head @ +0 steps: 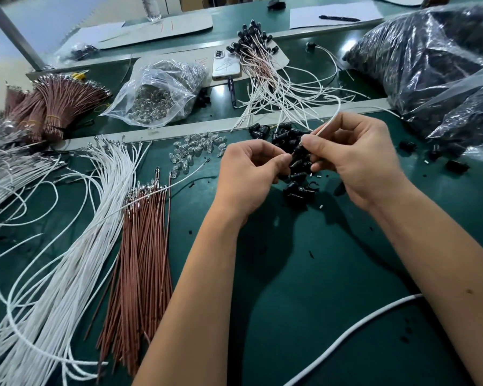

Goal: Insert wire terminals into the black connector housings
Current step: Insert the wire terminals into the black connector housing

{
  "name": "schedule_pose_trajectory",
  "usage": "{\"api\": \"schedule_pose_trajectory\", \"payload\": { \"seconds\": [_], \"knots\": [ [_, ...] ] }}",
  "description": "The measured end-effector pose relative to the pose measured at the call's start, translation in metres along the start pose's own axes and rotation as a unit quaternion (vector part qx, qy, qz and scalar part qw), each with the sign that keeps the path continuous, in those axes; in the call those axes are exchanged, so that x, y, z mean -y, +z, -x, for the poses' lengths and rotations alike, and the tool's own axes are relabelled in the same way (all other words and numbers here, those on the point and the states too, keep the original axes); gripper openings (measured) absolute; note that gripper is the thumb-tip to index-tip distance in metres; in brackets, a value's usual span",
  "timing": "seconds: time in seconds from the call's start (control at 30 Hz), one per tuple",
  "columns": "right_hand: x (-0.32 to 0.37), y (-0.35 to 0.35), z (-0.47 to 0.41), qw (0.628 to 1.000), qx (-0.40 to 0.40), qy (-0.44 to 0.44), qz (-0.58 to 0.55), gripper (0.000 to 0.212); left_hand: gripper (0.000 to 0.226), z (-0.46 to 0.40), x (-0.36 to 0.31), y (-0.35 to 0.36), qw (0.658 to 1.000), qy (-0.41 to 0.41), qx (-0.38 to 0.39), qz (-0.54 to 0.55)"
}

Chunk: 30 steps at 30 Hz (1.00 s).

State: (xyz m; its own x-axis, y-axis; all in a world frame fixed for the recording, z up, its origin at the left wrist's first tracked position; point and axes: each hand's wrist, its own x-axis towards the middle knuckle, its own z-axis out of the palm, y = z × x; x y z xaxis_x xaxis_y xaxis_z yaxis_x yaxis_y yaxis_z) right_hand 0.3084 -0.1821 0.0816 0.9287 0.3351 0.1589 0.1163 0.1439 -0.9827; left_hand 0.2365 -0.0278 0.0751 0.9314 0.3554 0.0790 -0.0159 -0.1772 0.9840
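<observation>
A fan of white and brown insulated wires (103,246) lies nearest on the green counter (304,288). Above it, the left hand (248,176) pinches a small black plastic connector housing (298,157) in curled fingers, while the right hand (354,160) pinches a thin white terminal wire (328,125) at it. Loose black housings (287,135) lie just beyond.

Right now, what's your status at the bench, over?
Left hand and right hand together pinching black housing. Right also holds white wire. Loose housings heaped beneath. Nothing blocking.
</observation>
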Motion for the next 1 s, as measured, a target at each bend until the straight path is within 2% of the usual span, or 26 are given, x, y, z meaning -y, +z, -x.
{"api": "schedule_pose_trajectory", "payload": {
  "seconds": [0.07,0.17,0.2,0.27,0.33,0.47,0.57,0.63,0.73,0.87,1.0],
  "knots": [
    [-0.002,0.002,0.0,0.999,-0.006,-0.025,0.036,0.017,0.013,-0.001,0.003,0.0,1.0,-0.004,-0.001,-0.016],
    [-0.001,0.003,0.002,1.0,0.008,-0.011,0.022,0.018,0.007,0.001,0.001,-0.002,0.995,-0.034,0.038,0.084],
    [0.0,0.004,0.003,1.0,0.018,0.0,0.012,0.019,0.014,0.002,0.001,-0.001,0.991,-0.034,0.051,0.116],
    [0.004,0.005,0.004,0.998,0.041,0.034,-0.021,0.02,0.02,0.003,-0.001,-0.001,0.989,-0.014,0.063,0.135],
    [0.007,0.005,0.004,0.994,0.037,0.069,-0.08,0.016,0.014,0.004,-0.003,0.0,0.991,-0.001,0.06,0.123],
    [0.009,-0.001,0.0,0.968,0.01,0.12,-0.22,0.014,0.019,0.004,-0.006,-0.002,0.987,-0.052,0.046,0.147],
    [0.009,0.0,0.001,0.962,0.024,0.134,-0.238,0.012,0.026,0.004,-0.009,-0.003,0.973,-0.083,0.035,0.211],
    [0.008,0.002,0.002,0.964,0.035,0.133,-0.229,0.013,0.025,0.004,-0.009,-0.004,0.975,-0.065,0.04,0.211],
    [0.007,0.004,0.003,0.969,0.046,0.132,-0.206,0.012,0.018,0.006,-0.01,-0.002,0.986,0.013,0.048,0.158],
    [0.006,0.006,0.004,0.971,0.058,0.133,-0.191,0.011,0.013,0.006,-0.01,0.007,0.993,0.096,0.008,0.065],
    [0.005,0.008,0.005,0.972,0.055,0.131,-0.186,0.016,0.011,0.004,-0.008,0.01,0.991,0.119,-0.024,0.048]
  ]
}}
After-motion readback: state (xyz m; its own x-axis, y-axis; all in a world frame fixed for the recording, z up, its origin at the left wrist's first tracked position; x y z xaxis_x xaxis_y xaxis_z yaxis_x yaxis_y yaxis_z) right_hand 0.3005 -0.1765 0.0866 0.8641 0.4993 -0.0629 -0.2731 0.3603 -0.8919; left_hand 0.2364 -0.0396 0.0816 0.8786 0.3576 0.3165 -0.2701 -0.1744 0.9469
